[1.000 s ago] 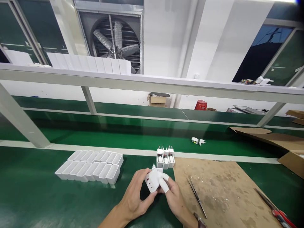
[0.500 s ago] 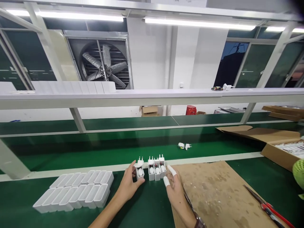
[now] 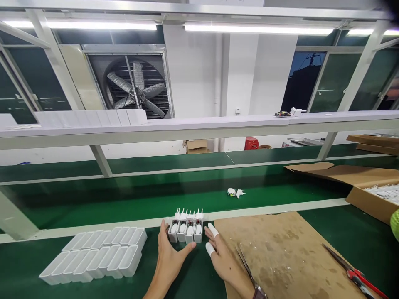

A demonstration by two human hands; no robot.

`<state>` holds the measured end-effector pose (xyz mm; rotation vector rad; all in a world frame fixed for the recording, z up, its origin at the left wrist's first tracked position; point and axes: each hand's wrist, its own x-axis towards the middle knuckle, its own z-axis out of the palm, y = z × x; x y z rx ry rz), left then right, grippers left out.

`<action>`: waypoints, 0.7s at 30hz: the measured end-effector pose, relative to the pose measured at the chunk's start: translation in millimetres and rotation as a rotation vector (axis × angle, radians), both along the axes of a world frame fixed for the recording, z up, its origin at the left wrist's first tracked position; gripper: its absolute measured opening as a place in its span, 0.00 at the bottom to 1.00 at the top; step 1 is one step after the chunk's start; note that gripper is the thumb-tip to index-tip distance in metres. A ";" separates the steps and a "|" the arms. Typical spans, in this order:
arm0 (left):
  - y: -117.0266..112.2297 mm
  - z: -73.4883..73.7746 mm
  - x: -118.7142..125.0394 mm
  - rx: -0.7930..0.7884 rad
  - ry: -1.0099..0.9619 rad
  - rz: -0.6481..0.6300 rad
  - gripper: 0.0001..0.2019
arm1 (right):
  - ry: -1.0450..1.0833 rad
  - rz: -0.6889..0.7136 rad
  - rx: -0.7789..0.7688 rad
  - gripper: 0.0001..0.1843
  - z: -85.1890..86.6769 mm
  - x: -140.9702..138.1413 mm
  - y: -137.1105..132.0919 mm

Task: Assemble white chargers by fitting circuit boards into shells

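Observation:
Several white plug-adapter housings [image 3: 181, 231] stand side by side in a row, each with a two-pin plug at its back and a white oval part inside. My left hand [image 3: 172, 254] is at the row's left end, fingers along its outer side and thumb spread in front; it is open. My right hand [image 3: 223, 258], with white covers on two fingertips, is open close to the row's right end. Metal tweezers [image 3: 247, 263] lie beside my right forearm on a brown cardboard sheet [image 3: 280, 249]. White empty housings [image 3: 93, 259] stand in two rows left of my hands.
Red-handled scissors [image 3: 352, 272] lie at the right. Behind them, an open carton [image 3: 370, 201] holds white parts. Two small white plug pieces [image 3: 235, 192] lie on the green strip beyond the pale rail [image 3: 264, 211]. A raised shelf [image 3: 199, 128] crosses above the bench.
The housing that my left hand held apart now stands against the others in the row, and that hand has loosened. The row and both hands appear further left in the picture.

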<state>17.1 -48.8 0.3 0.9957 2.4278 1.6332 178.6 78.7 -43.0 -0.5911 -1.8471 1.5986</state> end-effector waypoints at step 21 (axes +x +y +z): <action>65.1 -10.7 18.8 -0.205 0.285 0.318 0.64 | -0.255 -0.334 1.012 0.40 3.5 14.5 -9.8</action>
